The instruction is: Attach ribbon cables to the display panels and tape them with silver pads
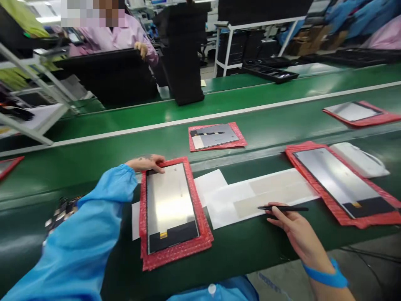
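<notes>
My left hand (147,163) is at the top left corner of a flat display panel (169,196), its thumb on the face and its fingers closed about the upper edge. The panel has a silvery face and a black strip with a small gold patch at the near end. Under it lies a stack of red bubble wrap sheets (178,253). Between thumb and fingers, my right hand (291,228) holds black tweezers (293,208), tips pointing left. They hover over a white sheet (219,211) bearing pale translucent strips (275,190).
Another panel (335,175) on red wrap lies right, beside a white device (360,159). More wrapped panels, including one in the middle (216,136), lie on the green surface (140,146). Small dark parts (61,213) sit left. Across the line a person in pink (125,33) holds a black tray (109,77).
</notes>
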The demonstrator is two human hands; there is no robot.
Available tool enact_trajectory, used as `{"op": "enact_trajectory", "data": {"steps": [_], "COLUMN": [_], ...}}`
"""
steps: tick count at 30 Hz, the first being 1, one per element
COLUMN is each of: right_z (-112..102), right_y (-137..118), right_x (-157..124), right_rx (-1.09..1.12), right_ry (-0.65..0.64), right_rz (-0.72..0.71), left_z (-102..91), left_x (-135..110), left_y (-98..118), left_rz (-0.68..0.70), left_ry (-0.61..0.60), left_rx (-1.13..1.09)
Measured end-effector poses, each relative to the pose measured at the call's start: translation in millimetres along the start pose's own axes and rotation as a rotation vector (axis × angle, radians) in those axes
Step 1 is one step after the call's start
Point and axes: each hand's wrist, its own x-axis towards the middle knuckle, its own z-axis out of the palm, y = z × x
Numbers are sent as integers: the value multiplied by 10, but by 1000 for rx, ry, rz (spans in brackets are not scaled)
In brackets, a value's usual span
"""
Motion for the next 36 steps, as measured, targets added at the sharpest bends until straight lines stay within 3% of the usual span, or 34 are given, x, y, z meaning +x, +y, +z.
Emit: {"op": "enact_trajectory", "data": {"steps": [3,5,7,8,11,14,18,25,31,36], "right_z": [-36,-42,-44,-46,-58,-75,-90,-103,-73,21], "right_y": [74,124,163,177,201,211,216,191,129,69], "right_x": [51,95,134,149,163,152,142,148,177,-41], "right_rx": [0,-5,-33,-49,-90,-119,-130,-135,-159,-231], "right_ry": [84,146,185,197,212,213,176,125,113,117], "right_rz": [-102,-184,-234,-244,-257,-271,-257,-210,-239,-405], "left_z": [134,443,912,1174,1865,2193,2211,2184,2227,2288], "left_x": [16,23,45,68,208,445,696,721,801,871], "left_y": [53,182,401,535,951,1234,1316,1262,1239,1244], "left_rz": [9,53,164,250,713,888,834,805,838,904], "left_ry": [149,248,260,217,10,-205,-392,-452,-312,-205], "left_rx": [141,199,240,257,479,612,661,631,518,535]}}
